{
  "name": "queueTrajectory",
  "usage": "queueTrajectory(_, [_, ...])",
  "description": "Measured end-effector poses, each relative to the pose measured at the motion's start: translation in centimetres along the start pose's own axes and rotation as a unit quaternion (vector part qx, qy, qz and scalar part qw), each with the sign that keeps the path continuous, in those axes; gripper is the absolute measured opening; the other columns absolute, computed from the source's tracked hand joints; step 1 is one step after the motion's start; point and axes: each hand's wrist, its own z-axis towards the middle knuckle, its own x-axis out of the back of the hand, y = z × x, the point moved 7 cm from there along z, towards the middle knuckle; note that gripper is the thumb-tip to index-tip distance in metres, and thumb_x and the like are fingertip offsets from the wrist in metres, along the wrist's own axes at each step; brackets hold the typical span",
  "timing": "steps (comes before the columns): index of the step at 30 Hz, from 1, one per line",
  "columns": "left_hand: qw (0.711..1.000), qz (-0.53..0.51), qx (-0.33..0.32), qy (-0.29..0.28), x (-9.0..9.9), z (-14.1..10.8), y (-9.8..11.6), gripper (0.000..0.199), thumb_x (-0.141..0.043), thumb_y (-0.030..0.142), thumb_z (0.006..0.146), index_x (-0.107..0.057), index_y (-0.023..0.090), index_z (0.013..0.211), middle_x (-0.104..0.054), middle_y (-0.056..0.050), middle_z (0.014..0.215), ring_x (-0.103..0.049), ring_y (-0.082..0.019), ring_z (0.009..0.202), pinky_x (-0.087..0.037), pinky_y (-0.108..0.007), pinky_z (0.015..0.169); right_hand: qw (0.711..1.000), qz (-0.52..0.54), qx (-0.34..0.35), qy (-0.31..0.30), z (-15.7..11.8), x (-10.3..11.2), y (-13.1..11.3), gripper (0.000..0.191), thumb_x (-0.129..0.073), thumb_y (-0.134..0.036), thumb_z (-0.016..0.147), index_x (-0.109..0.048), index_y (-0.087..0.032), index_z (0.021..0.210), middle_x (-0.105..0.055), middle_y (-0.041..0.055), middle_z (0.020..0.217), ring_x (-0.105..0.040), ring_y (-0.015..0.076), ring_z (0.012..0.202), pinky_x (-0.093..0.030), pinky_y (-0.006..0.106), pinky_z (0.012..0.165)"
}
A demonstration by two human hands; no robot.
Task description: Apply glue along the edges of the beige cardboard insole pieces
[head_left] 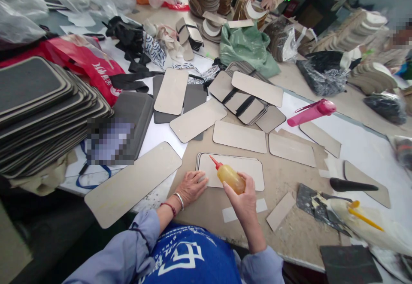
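My right hand (241, 196) is wrapped round a yellow squeeze bottle (231, 178), whose red nozzle tilts up and to the left. Beneath the bottle lies a small stack of beige rounded panels (254, 168). My left hand (191, 186) rests at the left end of that stack, fingers flat and touching the top panel's edge, holding nothing. A long beige panel (135, 184) lies to the left of my left hand. Just beyond the stack sits another beige panel (240, 136). A narrow beige strip (281, 211) is right of my right hand.
Dark panels (38, 112) are piled high at the left. A pink bottle (312, 112) lies at the right, beyond a black-handled tool (353, 184) and a yellow brush (367, 218). Strapped panels (246, 103) sit farther back. Another person's hands (267, 2) are at the far side.
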Motion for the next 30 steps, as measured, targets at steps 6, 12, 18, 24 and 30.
queueTrajectory(6, [1.000,-0.002,0.009,-0.008,0.1,0.1,0.0,0.022,-0.055,0.025,0.083,-0.060,0.022,0.104,-0.060,-0.008,0.110,-0.051,-0.022,0.103,-0.040,-0.037,0.084,0.996,-0.051,0.069,-0.011,0.3,-1.2,-1.8,0.041,-0.064,-0.040,0.074,-0.050,-0.020,0.106,-0.052,0.0078,0.098,-0.052,0.0227,0.093,-0.047,0.042,0.083])
queueTrajectory(12, [1.000,-0.013,0.010,-0.024,0.0,0.3,0.0,0.023,-0.055,0.024,0.083,-0.060,0.021,0.105,-0.060,-0.009,0.110,-0.051,-0.022,0.104,-0.040,-0.037,0.085,0.993,-0.086,0.070,-0.026,0.6,-2.3,-2.5,0.035,-0.062,-0.037,0.075,-0.051,-0.019,0.103,-0.050,0.0075,0.094,-0.052,0.0222,0.089,-0.049,0.038,0.076])
queueTrajectory(18, [1.000,-0.013,0.012,-0.021,0.0,0.3,0.0,0.024,-0.054,0.024,0.083,-0.059,0.022,0.106,-0.060,-0.009,0.110,-0.051,-0.022,0.104,-0.040,-0.037,0.085,0.990,-0.126,0.048,-0.032,1.1,-2.0,-2.6,0.031,-0.059,-0.035,0.075,-0.051,-0.021,0.101,-0.049,0.0071,0.094,-0.052,0.0222,0.085,-0.048,0.037,0.072])
queueTrajectory(24, [1.000,-0.012,0.009,-0.014,0.2,0.4,0.1,0.022,-0.055,0.023,0.083,-0.060,0.021,0.104,-0.060,-0.009,0.108,-0.051,-0.022,0.104,-0.040,-0.037,0.084,0.990,-0.128,0.045,-0.043,1.2,-2.2,-3.0,0.030,-0.058,-0.035,0.075,-0.050,-0.021,0.100,-0.048,0.0066,0.092,-0.051,0.0220,0.084,-0.048,0.036,0.070])
queueTrajectory(30, [1.000,-0.009,0.008,-0.009,0.4,0.5,0.1,0.022,-0.056,0.023,0.082,-0.060,0.020,0.103,-0.061,-0.009,0.108,-0.051,-0.022,0.103,-0.040,-0.036,0.084,0.987,-0.153,0.037,-0.034,1.3,-1.4,-1.9,0.029,-0.057,-0.036,0.075,-0.051,-0.021,0.098,-0.047,0.0058,0.090,-0.051,0.0218,0.082,-0.048,0.036,0.071])
